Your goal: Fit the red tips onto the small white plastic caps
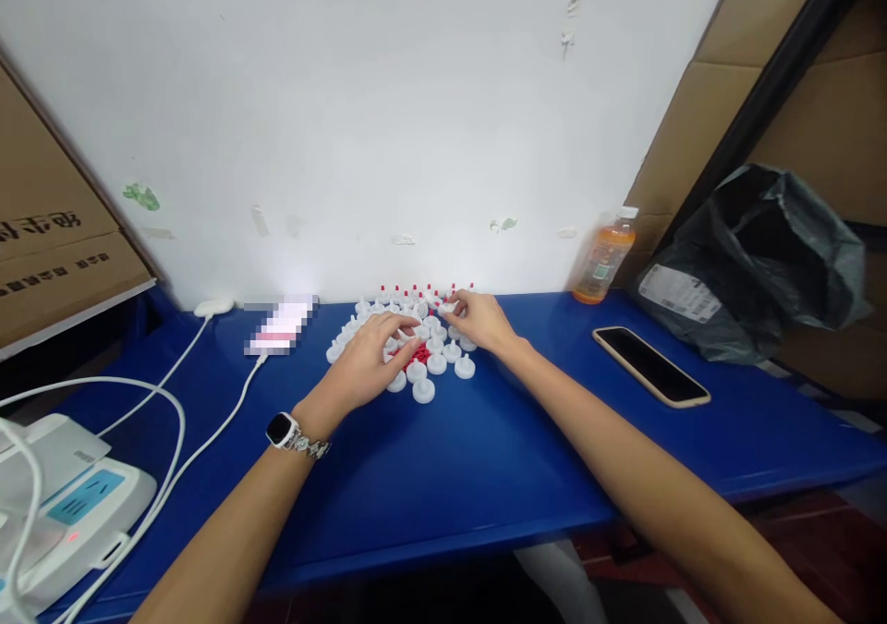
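Note:
A pile of white nozzle caps, round bases with thin spouts, lies against the wall. Small red tips are heaped among them. At the back, several caps stand in rows with red tips on their spouts. My left hand reaches over the pile's left side, thumb and forefinger curved around a white nozzle cap; the contact is partly hidden. On the right, my right hand pinches another white nozzle cap near the back rows. Its spout is hard to make out.
The blue table meets a white wall. Left are a charging phone, white cables and a power strip. Right are an orange drink bottle, another phone and a dark plastic bag. Cardboard flanks both sides.

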`<state>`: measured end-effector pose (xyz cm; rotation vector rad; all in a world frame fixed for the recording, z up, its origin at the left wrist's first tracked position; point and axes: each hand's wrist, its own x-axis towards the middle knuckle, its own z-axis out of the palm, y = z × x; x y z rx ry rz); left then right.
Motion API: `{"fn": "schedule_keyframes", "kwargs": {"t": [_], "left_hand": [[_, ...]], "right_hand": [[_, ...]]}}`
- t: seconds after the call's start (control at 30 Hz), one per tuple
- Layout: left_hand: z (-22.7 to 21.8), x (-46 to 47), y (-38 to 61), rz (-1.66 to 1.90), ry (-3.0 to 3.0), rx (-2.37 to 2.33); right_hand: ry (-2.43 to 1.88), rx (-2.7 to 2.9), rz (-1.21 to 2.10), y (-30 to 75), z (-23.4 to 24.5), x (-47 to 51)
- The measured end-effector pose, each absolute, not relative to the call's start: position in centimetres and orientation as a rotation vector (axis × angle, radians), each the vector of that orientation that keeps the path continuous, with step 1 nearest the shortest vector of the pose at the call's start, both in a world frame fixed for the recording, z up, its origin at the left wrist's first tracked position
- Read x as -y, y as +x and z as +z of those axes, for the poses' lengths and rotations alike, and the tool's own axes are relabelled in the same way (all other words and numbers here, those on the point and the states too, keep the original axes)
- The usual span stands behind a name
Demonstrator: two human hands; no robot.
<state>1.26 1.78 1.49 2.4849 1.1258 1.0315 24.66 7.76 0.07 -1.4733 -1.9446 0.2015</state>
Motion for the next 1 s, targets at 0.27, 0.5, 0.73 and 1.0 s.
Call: {"fn": "schedule_keyframes", "kwargs": {"t": [0.27,0.5,0.73,1.0], "left_hand": [[1.1,-1.3,3.2,1.160,1.989,-1.136],[0.4,-1.1,3.4,1.195,2.029,-1.094],[1.1,-1.0,1.9,1.023,2.513,-1.055],[1.6,-1.2,0.9,1.044,2.526,-0.987]], "right_hand": [[-0.887,1.506,0.896,21.3,0.4,-3.0],[-0.902,1.698,0.865,19.5,0.7,-0.9],[-1.091,1.675,0.809,20.3,1.0,-1.8],[-1.122,1.915,0.668,20.4,1.5,-1.5]]}}
